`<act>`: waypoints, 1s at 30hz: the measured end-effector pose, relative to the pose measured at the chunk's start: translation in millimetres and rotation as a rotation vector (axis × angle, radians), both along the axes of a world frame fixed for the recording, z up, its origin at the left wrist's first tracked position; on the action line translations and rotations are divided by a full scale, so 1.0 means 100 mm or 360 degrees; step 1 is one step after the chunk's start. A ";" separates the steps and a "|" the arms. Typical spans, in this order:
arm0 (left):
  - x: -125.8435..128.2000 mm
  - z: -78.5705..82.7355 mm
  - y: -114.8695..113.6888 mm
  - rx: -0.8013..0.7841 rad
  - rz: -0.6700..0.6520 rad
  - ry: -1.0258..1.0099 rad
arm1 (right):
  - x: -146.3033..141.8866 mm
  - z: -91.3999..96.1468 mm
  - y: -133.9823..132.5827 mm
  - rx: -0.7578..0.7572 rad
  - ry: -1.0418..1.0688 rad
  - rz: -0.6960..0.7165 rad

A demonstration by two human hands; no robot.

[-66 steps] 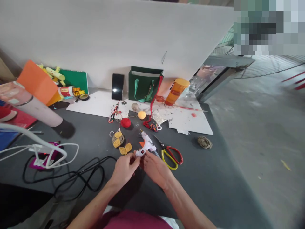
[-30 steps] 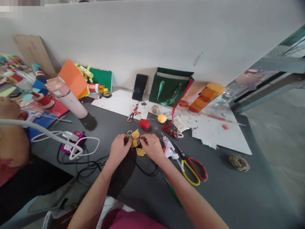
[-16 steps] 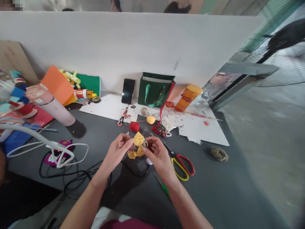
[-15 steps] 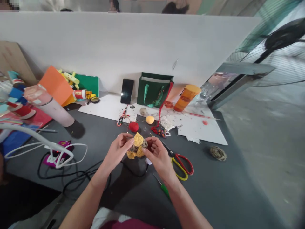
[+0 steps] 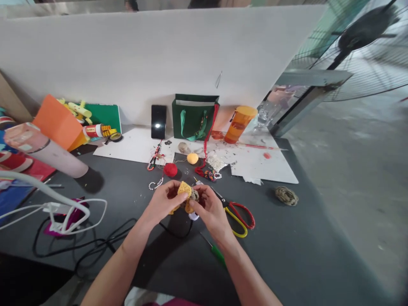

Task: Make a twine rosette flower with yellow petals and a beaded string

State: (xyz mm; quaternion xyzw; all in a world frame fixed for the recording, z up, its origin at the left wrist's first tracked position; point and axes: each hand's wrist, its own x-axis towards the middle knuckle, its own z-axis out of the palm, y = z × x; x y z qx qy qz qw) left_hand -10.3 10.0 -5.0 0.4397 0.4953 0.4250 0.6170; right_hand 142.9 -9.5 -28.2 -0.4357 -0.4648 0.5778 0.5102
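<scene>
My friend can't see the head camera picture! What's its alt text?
A person's left hand and right hand hold a yellow and brown craft piece over a dark table. Scissors lie near the right hand; behind are a red ball, a green bag and an orange bottle.

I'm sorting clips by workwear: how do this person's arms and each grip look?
The left grip and right grip are bare hands: no gloves, rings or bracelets discernible. The forearms are bare too, without sleeves in view.
</scene>
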 end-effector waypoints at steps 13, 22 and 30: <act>0.05 -0.18 -0.02 0.0104 0.0324 -0.0321 | 0.03 -0.03 -0.02 -0.0069 0.0179 0.0149; 0.02 -0.20 -0.08 -0.0003 0.0174 -0.0370 | -0.01 -0.04 -0.01 -0.0060 0.0173 -0.0030; 0.06 -0.13 -0.10 0.0049 0.0254 -0.0257 | -0.02 -0.06 -0.02 -0.0062 0.0071 -0.0050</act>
